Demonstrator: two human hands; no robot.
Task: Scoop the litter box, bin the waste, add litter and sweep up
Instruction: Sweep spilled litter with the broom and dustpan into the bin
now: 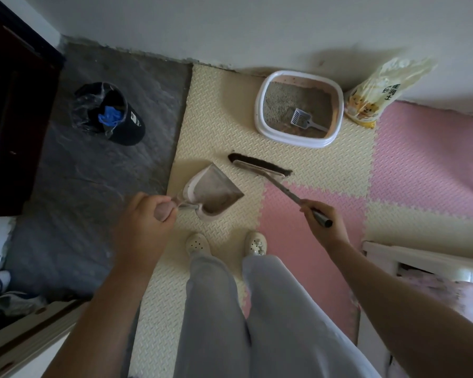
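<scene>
Grey dustpan (213,192) juts forward from left grip (145,216).

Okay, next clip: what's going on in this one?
A person stands on foam mats, at the sweep-up step. The left hand grips the dustpan by its handle; grey litter sits at the pan's handle end. The right hand holds the broom by its pole, head on the mat between dustpan and litter box. The scoop lies in the box, a litter bag beside it. A lined bin stands off to the left.
</scene>
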